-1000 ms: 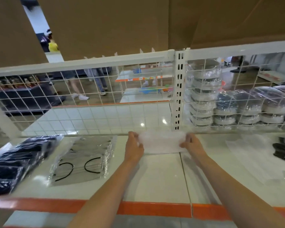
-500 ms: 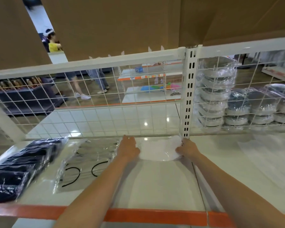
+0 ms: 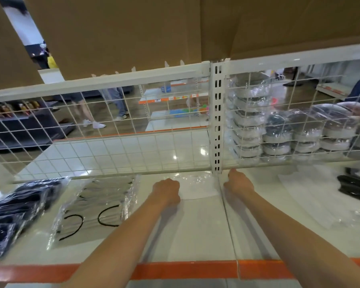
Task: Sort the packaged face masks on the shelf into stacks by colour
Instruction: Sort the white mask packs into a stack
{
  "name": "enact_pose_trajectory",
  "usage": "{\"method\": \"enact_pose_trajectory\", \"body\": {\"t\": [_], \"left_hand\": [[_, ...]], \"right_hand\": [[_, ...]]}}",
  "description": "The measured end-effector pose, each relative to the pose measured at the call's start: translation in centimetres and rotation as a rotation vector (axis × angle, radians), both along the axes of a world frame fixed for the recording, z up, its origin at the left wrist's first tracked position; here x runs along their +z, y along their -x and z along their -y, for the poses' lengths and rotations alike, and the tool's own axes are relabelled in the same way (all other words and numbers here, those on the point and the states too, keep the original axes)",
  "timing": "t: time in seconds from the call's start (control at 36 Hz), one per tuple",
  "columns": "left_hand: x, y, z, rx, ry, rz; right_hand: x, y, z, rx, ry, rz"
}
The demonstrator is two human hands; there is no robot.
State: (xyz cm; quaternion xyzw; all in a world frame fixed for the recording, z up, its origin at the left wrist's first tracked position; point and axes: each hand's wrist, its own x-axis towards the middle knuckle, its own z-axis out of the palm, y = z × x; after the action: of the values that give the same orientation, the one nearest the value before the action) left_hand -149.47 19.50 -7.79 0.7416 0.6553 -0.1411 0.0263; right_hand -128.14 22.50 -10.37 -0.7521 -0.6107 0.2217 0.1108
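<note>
**Both hands hold the white mask pack at the shelf's back**

Left hand (image 3: 167,191) and right hand (image 3: 237,181) each pinch an end of the white mask pack (image 3: 197,187), centre frame, against the wire grid (image 3: 112,146). It should be set flat and square, apart from the clear pack (image 3: 96,206) and dark stack (image 3: 15,210) at left.

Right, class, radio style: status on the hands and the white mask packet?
Left hand and right hand at either end of clear-wrapped white mask packet, flat by white wire mesh back. Grip unclear. Nothing blocking.
</note>
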Motion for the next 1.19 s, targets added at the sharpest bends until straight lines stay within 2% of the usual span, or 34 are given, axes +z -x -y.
{"method": "enact_pose_trajectory", "body": {"t": [0.11,0.22,0.44,0.61,0.69,0.78,0.86,0.92,0.94,1.03,1.11,1.14,1.19], "left_hand": [[-0.1,-4.8,-0.2,-0.075,0.006,0.003],[-0.5,-10.0,-0.2,-0.126,0.014,0.111],[-1.6,-19.0,0.9,-0.005,0.053,0.598],[-1.8,-23.5,2.0,0.183,0.292,0.995],[-1.1,-25.4,2.6,0.307,0.424,1.232],[-0.5,-26.7,2.8,0.444,0.528,1.538],[0.0,-27.2,2.1,0.592,0.442,1.844],[0.9,-26.9,1.7,0.628,0.392,1.949],[1.1,-26.6,1.4,0.618,0.396,1.985],[1.7,-25.3,1.0,0.576,0.394,2.018],[2.0,-24.0,1.0,0.545,0.390,2.008],[2.2,-23.6,1.2,0.531,0.387,1.994],[2.2,-23.0,1.5,0.507,0.383,1.985]], "right_hand": [[0.1,-5.0,1.5,-0.006,-0.011,0.101],[0.1,-10.8,3.2,-0.057,0.016,0.178],[-0.8,-18.3,7.2,-0.033,0.050,0.343],[-0.8,-18.3,8.1,-0.001,-0.036,0.354],[-0.5,-18.0,8.1,-0.080,-0.119,0.130],[0.9,-17.3,8.0,-0.036,-0.231,-0.254],[2.9,-17.5,8.2,0.052,-0.224,-0.750],[3.7,-18.7,8.0,0.028,-0.279,-0.819],[3.9,-19.6,7.7,-0.002,-0.324,-0.744],[3.2,-22.8,7.0,-0.126,-0.350,-0.327],[0.3,-25.8,7.7,-0.138,-0.107,0.083],[-0.9,-26.5,8.1,-0.130,-0.046,0.172],[-2.7,-27.0,8.9,-0.137,-0.073,0.246]]}}
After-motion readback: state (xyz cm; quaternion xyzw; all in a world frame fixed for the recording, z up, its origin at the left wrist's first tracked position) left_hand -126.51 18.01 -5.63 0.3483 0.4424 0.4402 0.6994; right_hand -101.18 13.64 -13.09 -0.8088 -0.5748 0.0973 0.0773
